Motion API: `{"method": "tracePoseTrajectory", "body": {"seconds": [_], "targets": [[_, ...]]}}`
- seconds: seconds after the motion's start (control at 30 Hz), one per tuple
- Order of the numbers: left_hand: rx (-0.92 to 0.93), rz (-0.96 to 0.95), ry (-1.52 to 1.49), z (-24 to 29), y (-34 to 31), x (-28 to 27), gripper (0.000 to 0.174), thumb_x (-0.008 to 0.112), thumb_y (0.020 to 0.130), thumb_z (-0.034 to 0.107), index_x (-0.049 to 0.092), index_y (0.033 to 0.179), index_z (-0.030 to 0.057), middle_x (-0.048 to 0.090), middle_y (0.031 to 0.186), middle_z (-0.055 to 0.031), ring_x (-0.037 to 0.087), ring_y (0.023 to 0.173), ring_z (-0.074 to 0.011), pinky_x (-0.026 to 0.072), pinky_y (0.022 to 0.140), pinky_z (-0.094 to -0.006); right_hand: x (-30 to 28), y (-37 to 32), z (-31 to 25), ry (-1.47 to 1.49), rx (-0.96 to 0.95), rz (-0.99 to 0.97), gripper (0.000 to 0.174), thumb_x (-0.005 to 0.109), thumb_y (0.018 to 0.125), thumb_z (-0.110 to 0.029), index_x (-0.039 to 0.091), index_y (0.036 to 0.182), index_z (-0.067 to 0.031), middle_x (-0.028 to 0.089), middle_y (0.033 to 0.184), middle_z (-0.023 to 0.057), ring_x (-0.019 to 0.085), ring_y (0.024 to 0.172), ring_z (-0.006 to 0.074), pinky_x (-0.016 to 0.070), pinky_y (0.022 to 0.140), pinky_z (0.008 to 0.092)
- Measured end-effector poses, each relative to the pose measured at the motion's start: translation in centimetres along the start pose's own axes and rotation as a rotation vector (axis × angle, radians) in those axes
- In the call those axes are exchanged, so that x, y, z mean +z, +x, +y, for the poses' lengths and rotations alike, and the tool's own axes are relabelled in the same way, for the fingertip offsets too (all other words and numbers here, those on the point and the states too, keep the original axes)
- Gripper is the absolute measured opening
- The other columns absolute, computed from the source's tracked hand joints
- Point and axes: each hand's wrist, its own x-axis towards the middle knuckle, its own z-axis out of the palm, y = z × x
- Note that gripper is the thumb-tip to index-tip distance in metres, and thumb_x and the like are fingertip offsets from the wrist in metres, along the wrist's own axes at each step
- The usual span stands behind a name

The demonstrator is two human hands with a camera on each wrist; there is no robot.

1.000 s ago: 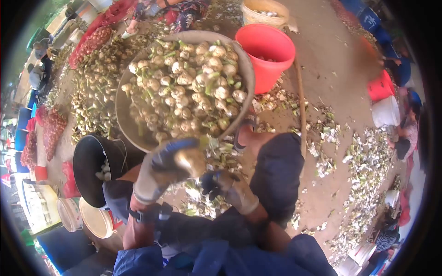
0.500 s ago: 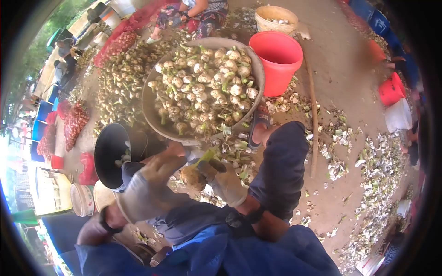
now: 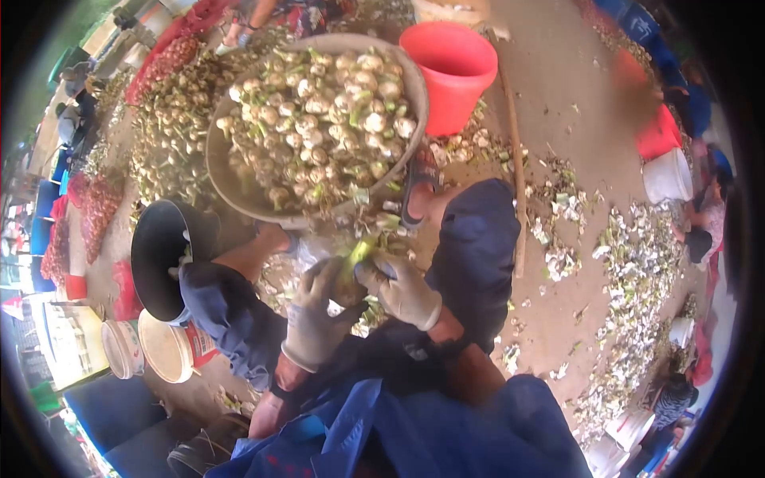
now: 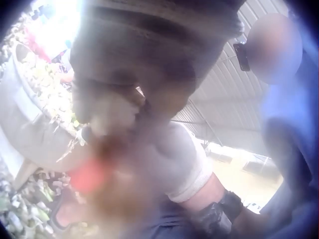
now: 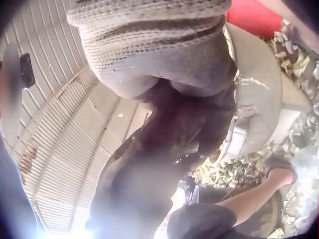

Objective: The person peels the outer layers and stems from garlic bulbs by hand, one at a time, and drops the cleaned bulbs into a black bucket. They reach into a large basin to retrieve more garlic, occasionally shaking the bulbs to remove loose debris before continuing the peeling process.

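Between the two gloved hands, over the lap, is a garlic bulb [image 3: 347,288] with a green stem [image 3: 360,253] pointing up. The left hand [image 3: 317,315] grips it from the left, fingers and thumb around its side. From the right, the right hand [image 3: 405,296] holds it near the base of the stem, fingers curled; the exact contact is partly hidden. The right wrist view shows the knitted glove of the right hand [image 5: 154,57] close up, with the bulb dark and unclear below. Blur hides the grip in the left wrist view.
Ahead stands a wide basin [image 3: 217,171] heaped with garlic bulbs. A black bucket [image 3: 155,267] with white pieces is left of the knee, a red bucket [image 3: 450,84] beyond the basin's right. A stick [image 3: 514,159] lies on the ground at right, near scattered peelings [image 3: 637,295].
The left hand, blurred and apart from the bulb at lower left half a second ago, has come back to it and grips it. The right hand still holds the bulb. The head view has shifted.
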Motion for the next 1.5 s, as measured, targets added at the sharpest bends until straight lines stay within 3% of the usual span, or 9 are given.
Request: {"method": "tracePoseTrajectory", "body": {"seconds": [0.17,0.33,0.63,0.73,1.0,1.13,1.2,1.27,1.5], "targets": [[-0.021,-0.062,-0.053,-0.6,-0.3,-1.1,0.072,0.09,0.072,0.009,0.059,0.135,-0.0033,0.067,0.123,-0.019,0.067,0.111,-0.0296,0.0535,0.097,-0.0381,-0.2,-0.2,0.8,-0.053,-0.026,0.022,0.023,0.065,0.101,-0.01,0.067,0.12,0.004,0.072,0.099,0.0075,0.061,0.088,0.009,0.0522,0.079,0.0284],[-0.409,-0.176,-1.066,-0.4,-1.1,-2.1,0.075,0.089,0.081,0.013,0.051,0.143,-0.0066,0.062,0.134,-0.0104,0.06,0.117,-0.016,0.0495,0.101,-0.0322,0.0,-0.7,-2.2,0.135,0.04,0.076,0.018,0.07,0.095,-0.004,0.067,0.11,0.0046,0.071,0.092,0.011,0.066,0.084,0.0144,0.0534,0.076,0.0306],[-0.56,-0.19,-1.777,-4.8,-3.3,-1.1,0.072,0.063,0.098,0.047,0.046,0.146,-0.0026,0.059,0.135,-0.0258,0.063,0.116,-0.0409,0.0547,0.095,-0.0529,0.6,-0.9,-1.6,0.911,0.0,-0.046,0.024,0.068,0.096,-0.002,0.065,0.119,0.0054,0.07,0.105,0.0076,0.066,0.093,0.0109,0.0541,0.082,0.0262],[-0.697,0.014,-2.048,-4.5,-3.4,0.6,0.073,0.06,0.1,0.048,0.04,0.15,-0.0004,0.057,0.137,-0.0248,0.063,0.117,-0.0423,0.0561,0.092,-0.0535,1.0,-0.9,-1.4,0.338,-0.226,0.036,0.025,0.066,0.097,0.0,0.064,0.121,0.0056,0.07,0.108,0.0058,0.066,0.095,0.0109,0.0535,0.083,0.026],[-0.471,-0.087,-1.079,-2.9,-1.4,-0.1,0.085,0.073,0.094,0.041,0.032,0.154,-0.0025,0.064,0.123,-0.0162,0.072,0.095,-0.0255,0.0637,0.075,-0.0349,1.8,-0.6,-2.1,0.919,0.222,0.21,0.01,0.064,0.095,-0.001,0.069,0.103,-0.0002,0.065,0.089,-0.0001,0.06,0.081,0.0119,0.0481,0.074,0.0283],[-0.417,-0.059,-1.082,-3.8,-1.2,0.1,0.078,0.078,0.09,0.046,0.048,0.145,0.0,0.069,0.115,-0.0133,0.072,0.093,-0.0229,0.0614,0.072,-0.036,1.0,-0.6,-0.5,0.548,0.175,0.046,0.029,0.067,0.095,-0.004,0.065,0.123,0.006,0.071,0.11,0.0057,0.068,0.095,0.0124,0.0549,0.086,0.0275],[-0.386,-0.132,-1.124,-4.0,-1.0,-0.9,0.076,0.073,0.093,0.049,0.049,0.143,-0.0023,0.07,0.112,-0.0131,0.071,0.089,-0.022,0.0606,0.069,-0.0349,0.6,-1.0,-0.7,1.068,0.198,0.026,0.031,0.067,0.096,-0.005,0.064,0.124,0.0064,0.071,0.115,0.0085,0.068,0.099,0.0141,0.0546,0.09,0.0279],[-0.413,-0.217,-1.29,-4.7,-1.0,-1.5,0.075,0.065,0.097,0.054,0.049,0.142,-0.0038,0.07,0.11,-0.0127,0.071,0.086,-0.0205,0.0592,0.068,-0.0338,0.6,-1.7,-0.2,0.531,-0.133,0.087,0.034,0.065,0.097,-0.007,0.062,0.128,0.0074,0.07,0.119,0.0118,0.068,0.104,0.0168,0.054,0.094,0.0303],[-0.292,-0.033,-0.856,-5.5,-0.5,-1.6,0.061,0.066,0.101,0.043,0.057,0.138,-0.0048,0.07,0.112,-0.0083,0.065,0.092,-0.0123,0.0507,0.082,-0.0253,0.1,-2.4,1.7,1.304,0.112,0.007,0.047,0.068,0.097,-0.017,0.055,0.137,0.0043,0.068,0.123,0.0115,0.069,0.107,0.0215,0.0569,0.089,0.0339]]}}
